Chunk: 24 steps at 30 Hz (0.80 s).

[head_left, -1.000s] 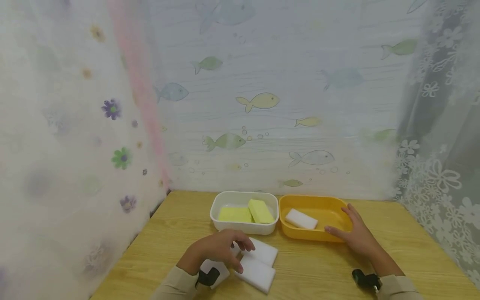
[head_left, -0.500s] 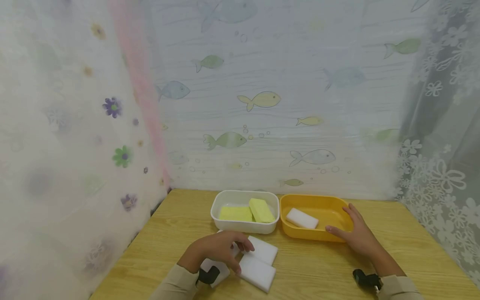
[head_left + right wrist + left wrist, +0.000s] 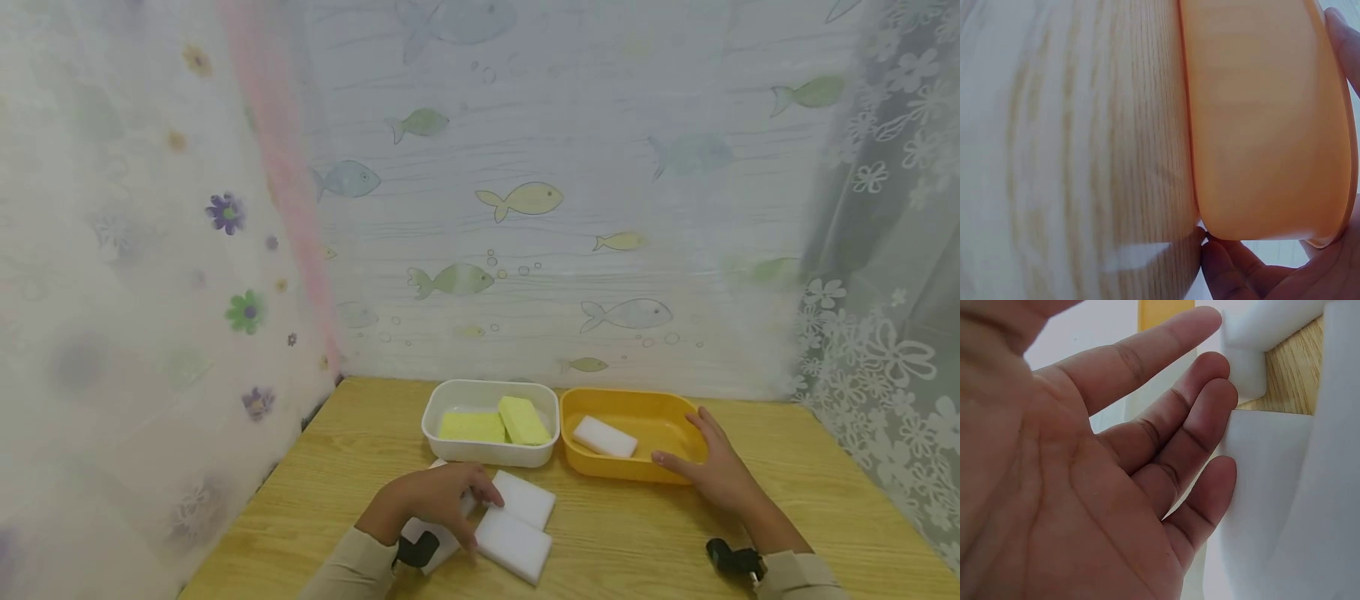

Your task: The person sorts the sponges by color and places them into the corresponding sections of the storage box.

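My left hand (image 3: 438,493) hovers palm down over several white sponge blocks on the table, fingers loosely bent. In the left wrist view its fingertips lie close beside a white block (image 3: 1266,469), with nothing pinched; whether they touch it I cannot tell. Two white sponges (image 3: 514,543) lie just right of the hand, and others are partly hidden beneath it. My right hand (image 3: 716,475) grips the right end of the orange plastic container (image 3: 626,470), thumb at the near rim and fingers round the far side. One white sponge (image 3: 604,437) lies inside that container.
Left of the orange container, almost touching it, stands a white container (image 3: 487,454) with two yellow sponges (image 3: 471,427) in it. A curtain with fish prints (image 3: 525,250) hangs behind the wooden table (image 3: 637,542). A flowered curtain (image 3: 150,333) borders the left side.
My left hand has shifted very slightly left, its thumb now off the near white sponge. The right hand keeps its grip on the orange container. The head view has tilted a little.
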Available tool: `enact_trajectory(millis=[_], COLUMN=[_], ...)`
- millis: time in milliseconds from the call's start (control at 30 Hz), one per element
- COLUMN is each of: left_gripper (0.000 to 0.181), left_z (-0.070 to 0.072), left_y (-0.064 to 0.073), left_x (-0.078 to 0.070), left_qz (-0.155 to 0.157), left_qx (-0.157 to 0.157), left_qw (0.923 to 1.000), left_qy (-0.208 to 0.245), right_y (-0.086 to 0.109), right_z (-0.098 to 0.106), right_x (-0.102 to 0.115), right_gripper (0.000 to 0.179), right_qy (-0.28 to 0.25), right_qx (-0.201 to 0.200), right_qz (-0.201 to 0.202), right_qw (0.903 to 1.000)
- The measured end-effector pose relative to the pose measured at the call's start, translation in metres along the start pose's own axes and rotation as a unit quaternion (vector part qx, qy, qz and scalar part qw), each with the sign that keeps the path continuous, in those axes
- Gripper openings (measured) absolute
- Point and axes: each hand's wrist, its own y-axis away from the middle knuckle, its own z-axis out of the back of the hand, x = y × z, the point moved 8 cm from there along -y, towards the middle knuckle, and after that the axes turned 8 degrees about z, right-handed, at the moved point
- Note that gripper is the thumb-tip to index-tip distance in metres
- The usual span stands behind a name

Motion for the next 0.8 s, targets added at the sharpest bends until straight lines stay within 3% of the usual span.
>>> enact_trajectory(millis=[267,800], left_gripper=[0.060,0.057], left_z=[-0.0009,-0.0036], left_y=[0.0003,-0.0020], left_x=[-0.0003,0.0054], left_qz=[0.017,0.027], left_qx=[0.008,-0.010], left_qw=[0.9998,0.9996], left_qy=[0.011,0.008], right_y=[-0.0002,0.0001], right_z=[0.0008,0.0005], right_x=[0.0006,-0.0011], right_gripper=[0.108,0.110], right_qy=[0.001,-0.002], right_qx=[-0.001,-0.002], right_qz=[0.004,-0.001], right_qw=[1.0000,1.0000])
